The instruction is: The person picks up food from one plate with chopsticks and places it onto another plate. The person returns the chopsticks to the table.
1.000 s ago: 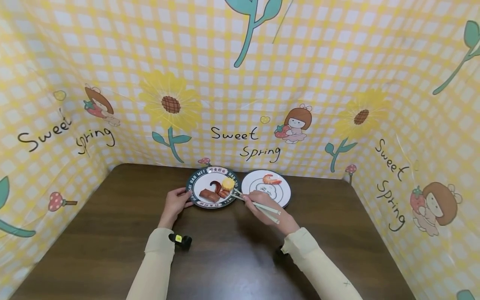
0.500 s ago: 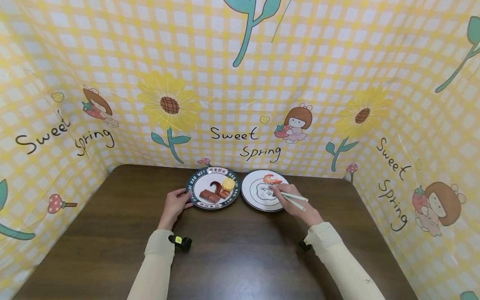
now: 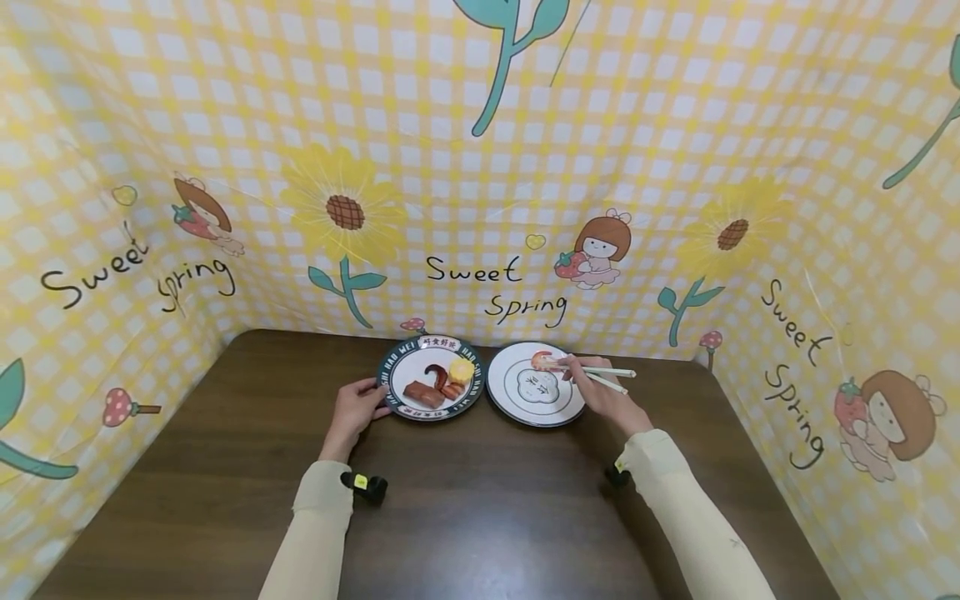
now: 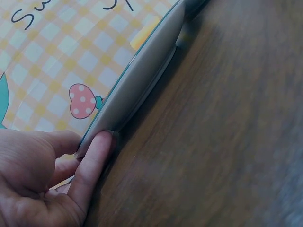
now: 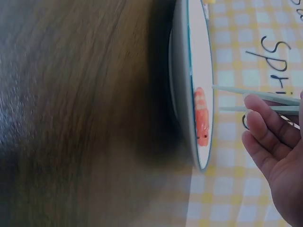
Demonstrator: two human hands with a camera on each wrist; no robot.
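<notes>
My left hand (image 3: 356,412) pinches the left edge of a green-rimmed plate (image 3: 408,365); in the left wrist view a finger lies under the rim. This plate bears a brown meat slab (image 3: 423,393), a dark curled tentacle (image 3: 437,372), a yellow piece (image 3: 461,371) and a small orange-brown piece (image 3: 453,390). Over the right plate (image 3: 510,393), my right hand (image 3: 602,402) holds a pair of pale green chopsticks (image 3: 611,372). A shrimp (image 5: 202,118) lies on that plate. The chopstick tips stand apart above it, not touching it in the right wrist view.
Both plates stand side by side at the back of a dark wooden table (image 3: 442,508). A yellow checked cloth (image 3: 465,192) hangs close behind them and along both sides. Black wrist bands (image 3: 367,487) sit on both arms.
My right hand has moved the chopsticks from the left plate rightward over the right plate, then back toward the shrimp. The left hand stays on its plate's edge.
</notes>
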